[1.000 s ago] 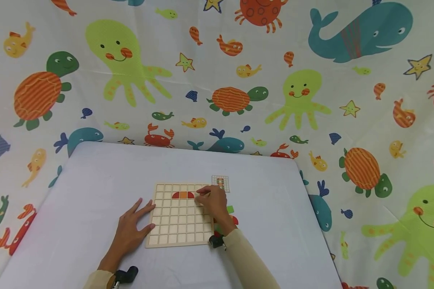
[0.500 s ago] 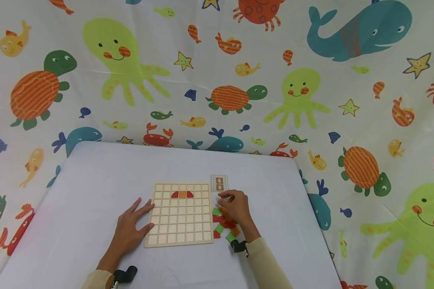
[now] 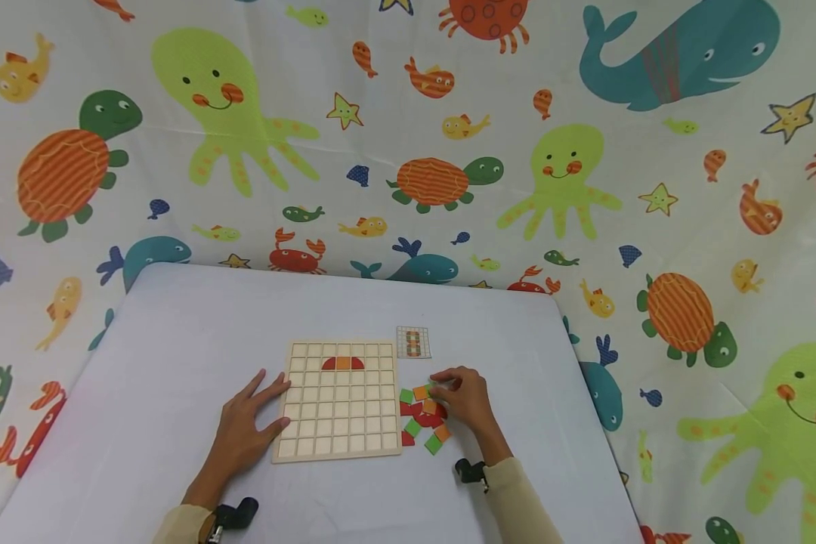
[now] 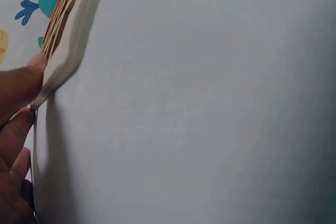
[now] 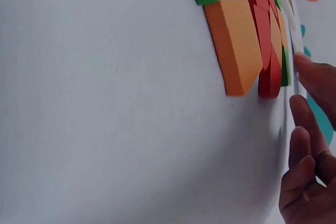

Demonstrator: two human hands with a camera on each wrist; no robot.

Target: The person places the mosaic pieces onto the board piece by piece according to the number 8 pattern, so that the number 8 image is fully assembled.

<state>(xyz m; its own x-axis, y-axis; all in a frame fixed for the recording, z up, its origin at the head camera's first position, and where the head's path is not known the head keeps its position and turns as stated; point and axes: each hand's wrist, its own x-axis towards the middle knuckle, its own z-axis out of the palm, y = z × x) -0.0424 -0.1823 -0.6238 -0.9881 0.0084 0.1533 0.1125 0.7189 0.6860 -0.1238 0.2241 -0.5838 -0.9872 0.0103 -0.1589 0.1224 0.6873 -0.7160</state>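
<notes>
A wooden grid board (image 3: 332,413) lies on the white table. Two red rounded pieces flank an orange square (image 3: 343,363) in its second row from the back. My left hand (image 3: 245,423) is spread at the board's left edge, fingertips and thumb touching the rim. To the right of the board, my right hand (image 3: 471,399) hovers over a pile of loose pieces, thumb and index finger apart beside a green square. Nothing shows between those fingers in the right wrist view. The pile mixes green squares (image 3: 434,444), orange squares (image 3: 443,432) and red rounded pieces (image 3: 408,438).
A small pattern card (image 3: 413,343) with a printed grid lies just beyond the board's far right corner. Behind the table (image 3: 197,325) hangs a sea-animal curtain (image 3: 408,98). Each wrist wears a black camera (image 3: 236,515).
My right hand has moved from over the board's far right part to the loose pieces on the right, uncovering the card and the pile. My left hand has stayed at the board's edge.
</notes>
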